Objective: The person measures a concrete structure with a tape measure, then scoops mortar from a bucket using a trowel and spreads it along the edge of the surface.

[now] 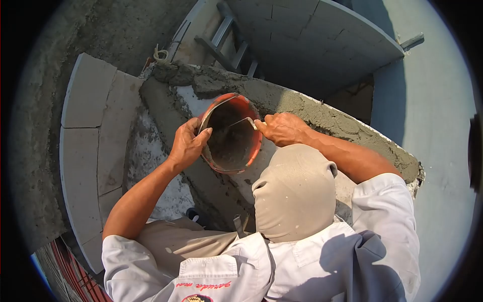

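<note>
An orange bucket (255, 111) stands tilted in the middle of the head view, with grey mortar (229, 146) inside. My left hand (191, 141) grips the bucket's left rim, thumb over the edge. At the opposite side, my right hand (282, 128) is closed around the pale handle of a trowel (250, 122). The trowel's thin metal shank reaches into the bucket; its blade is hard to make out against the mortar. The wire bail (214, 108) lies along the rim near my left hand.
Wet mortar (322, 113) coats a wall top running behind the bucket to the right. Pale blocks (80, 151) form a curved wall at left. A metal ladder (224, 38) leans beyond. Beige cloth (297, 196) covers the lower centre.
</note>
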`<action>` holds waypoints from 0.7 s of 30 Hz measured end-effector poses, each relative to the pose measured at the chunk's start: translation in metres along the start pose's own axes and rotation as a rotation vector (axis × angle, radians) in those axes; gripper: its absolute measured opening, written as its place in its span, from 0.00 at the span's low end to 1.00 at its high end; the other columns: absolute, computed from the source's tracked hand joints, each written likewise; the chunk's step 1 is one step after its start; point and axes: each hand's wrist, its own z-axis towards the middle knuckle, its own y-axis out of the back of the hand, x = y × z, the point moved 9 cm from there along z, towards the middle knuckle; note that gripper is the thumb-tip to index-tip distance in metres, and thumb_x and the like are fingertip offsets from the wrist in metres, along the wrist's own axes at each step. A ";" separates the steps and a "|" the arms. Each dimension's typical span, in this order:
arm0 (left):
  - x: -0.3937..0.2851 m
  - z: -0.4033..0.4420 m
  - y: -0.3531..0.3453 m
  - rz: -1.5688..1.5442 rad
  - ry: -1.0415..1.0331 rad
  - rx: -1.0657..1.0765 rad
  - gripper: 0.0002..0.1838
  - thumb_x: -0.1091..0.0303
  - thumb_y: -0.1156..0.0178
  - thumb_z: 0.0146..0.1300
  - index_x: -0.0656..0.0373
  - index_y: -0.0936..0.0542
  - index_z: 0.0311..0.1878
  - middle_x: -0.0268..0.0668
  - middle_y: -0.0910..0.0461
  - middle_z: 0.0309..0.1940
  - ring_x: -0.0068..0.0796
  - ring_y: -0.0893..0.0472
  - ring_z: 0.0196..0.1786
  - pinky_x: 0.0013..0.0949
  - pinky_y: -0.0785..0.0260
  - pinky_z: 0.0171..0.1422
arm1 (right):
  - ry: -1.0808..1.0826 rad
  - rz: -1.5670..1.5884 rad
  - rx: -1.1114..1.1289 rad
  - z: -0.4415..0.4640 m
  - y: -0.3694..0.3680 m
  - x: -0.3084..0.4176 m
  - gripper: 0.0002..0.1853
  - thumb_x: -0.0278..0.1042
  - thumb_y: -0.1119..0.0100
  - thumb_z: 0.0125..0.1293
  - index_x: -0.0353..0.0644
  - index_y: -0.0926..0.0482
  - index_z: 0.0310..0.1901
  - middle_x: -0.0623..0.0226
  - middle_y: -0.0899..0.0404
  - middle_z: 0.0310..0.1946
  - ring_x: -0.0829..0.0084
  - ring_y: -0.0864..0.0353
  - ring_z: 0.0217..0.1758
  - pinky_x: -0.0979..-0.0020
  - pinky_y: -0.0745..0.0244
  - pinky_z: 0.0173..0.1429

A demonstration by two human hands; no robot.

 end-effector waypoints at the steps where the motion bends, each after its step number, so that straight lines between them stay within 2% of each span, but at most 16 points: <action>1: 0.004 -0.003 0.002 -0.025 0.053 0.011 0.14 0.61 0.35 0.76 0.59 0.24 0.37 0.28 0.25 0.27 0.16 0.27 0.31 0.30 0.32 0.33 | 0.053 -0.011 0.012 0.000 0.006 -0.003 0.20 0.28 0.41 0.71 0.36 0.22 0.63 0.54 0.17 0.42 0.57 0.12 0.43 0.59 0.13 0.44; 3: 0.008 -0.003 0.000 -0.014 0.002 0.003 0.15 0.61 0.35 0.76 0.62 0.23 0.38 0.30 0.24 0.28 0.18 0.27 0.31 0.32 0.31 0.34 | 0.156 -0.022 0.034 -0.002 0.007 -0.008 0.18 0.33 0.39 0.70 0.33 0.20 0.57 0.51 0.15 0.45 0.54 0.11 0.46 0.57 0.13 0.48; 4: 0.009 -0.003 -0.003 -0.011 -0.025 -0.002 0.15 0.61 0.35 0.76 0.63 0.23 0.38 0.31 0.24 0.28 0.19 0.26 0.31 0.33 0.30 0.34 | 0.160 -0.062 -0.195 0.000 0.023 -0.009 0.11 0.30 0.41 0.71 0.35 0.17 0.51 0.51 0.13 0.44 0.53 0.10 0.44 0.55 0.13 0.47; 7: 0.002 -0.001 -0.008 -0.001 -0.041 0.022 0.14 0.59 0.36 0.77 0.60 0.22 0.41 0.28 0.24 0.28 0.16 0.26 0.32 0.29 0.31 0.35 | 0.042 -0.168 -0.009 0.023 -0.001 -0.011 0.15 0.27 0.43 0.73 0.44 0.18 0.59 0.58 0.16 0.39 0.59 0.12 0.42 0.57 0.15 0.45; 8: 0.001 -0.004 -0.008 -0.071 0.030 0.017 0.14 0.58 0.36 0.77 0.60 0.23 0.40 0.28 0.24 0.28 0.16 0.27 0.31 0.30 0.31 0.35 | 0.067 -0.002 0.068 0.023 -0.024 -0.005 0.11 0.31 0.41 0.73 0.45 0.15 0.54 0.58 0.13 0.41 0.56 0.11 0.46 0.54 0.16 0.46; 11: 0.012 -0.006 -0.004 -0.153 0.076 -0.045 0.15 0.57 0.37 0.77 0.59 0.23 0.39 0.28 0.25 0.27 0.17 0.28 0.31 0.30 0.32 0.34 | -0.063 0.389 0.351 0.012 -0.031 0.005 0.13 0.35 0.37 0.72 0.42 0.14 0.54 0.57 0.10 0.41 0.52 0.10 0.49 0.51 0.17 0.49; 12: 0.018 -0.006 -0.002 -0.152 0.089 -0.063 0.15 0.58 0.37 0.77 0.58 0.24 0.38 0.27 0.25 0.27 0.17 0.28 0.30 0.30 0.33 0.33 | -0.169 0.633 0.344 0.006 -0.039 0.002 0.16 0.39 0.34 0.70 0.41 0.12 0.55 0.54 0.09 0.41 0.52 0.10 0.47 0.49 0.18 0.50; 14: 0.016 -0.007 -0.002 -0.185 0.074 -0.060 0.15 0.58 0.37 0.77 0.58 0.24 0.38 0.27 0.26 0.27 0.16 0.29 0.30 0.30 0.33 0.33 | -0.155 0.826 0.255 -0.004 -0.056 0.003 0.17 0.40 0.33 0.71 0.41 0.12 0.56 0.53 0.10 0.39 0.55 0.10 0.43 0.51 0.18 0.50; 16: 0.016 -0.009 0.000 -0.208 0.068 -0.065 0.15 0.58 0.36 0.78 0.57 0.24 0.38 0.27 0.26 0.27 0.16 0.29 0.30 0.29 0.34 0.33 | -0.129 1.004 0.210 -0.008 -0.061 0.002 0.17 0.41 0.32 0.70 0.40 0.10 0.54 0.54 0.11 0.37 0.63 0.12 0.39 0.55 0.20 0.47; 19: 0.024 -0.011 0.000 -0.220 0.088 -0.060 0.15 0.58 0.36 0.78 0.56 0.24 0.37 0.27 0.25 0.27 0.16 0.29 0.30 0.28 0.35 0.34 | -0.135 1.093 0.233 -0.019 -0.074 -0.007 0.16 0.40 0.31 0.69 0.38 0.10 0.52 0.56 0.12 0.36 0.67 0.14 0.39 0.59 0.21 0.45; 21: 0.033 -0.010 0.000 -0.235 0.096 -0.038 0.15 0.58 0.35 0.78 0.55 0.24 0.37 0.27 0.25 0.27 0.16 0.29 0.30 0.28 0.35 0.34 | -0.136 1.264 0.149 -0.037 -0.089 -0.021 0.17 0.39 0.27 0.67 0.37 0.11 0.52 0.57 0.11 0.38 0.67 0.14 0.40 0.62 0.21 0.45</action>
